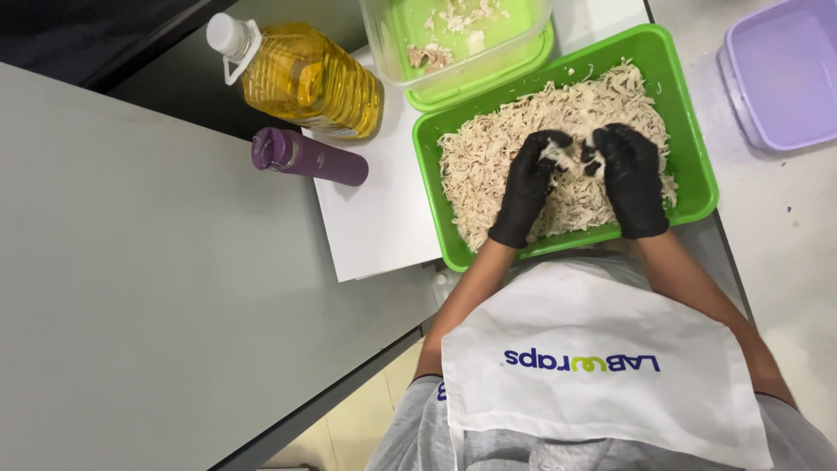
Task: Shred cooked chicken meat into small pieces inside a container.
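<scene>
A green tray [689, 157] holds a heap of pale shredded meat [497, 148]. Both my hands wear black gloves and hover over the middle of the heap. My left hand [529, 183] pinches a small piece of the meat between its fingertips. My right hand [629, 174] pinches the same piece from the other side, so the fingertips nearly touch. A white apron covers my chest below the tray.
A clear tub [384, 44] with meat scraps on a green lid stands behind the tray. A bottle of yellow oil [305, 78] and a purple flask [305, 157] lie at the left. A lilac lidded box [785, 78] sits at the right. A white board [375, 218] lies under the tray.
</scene>
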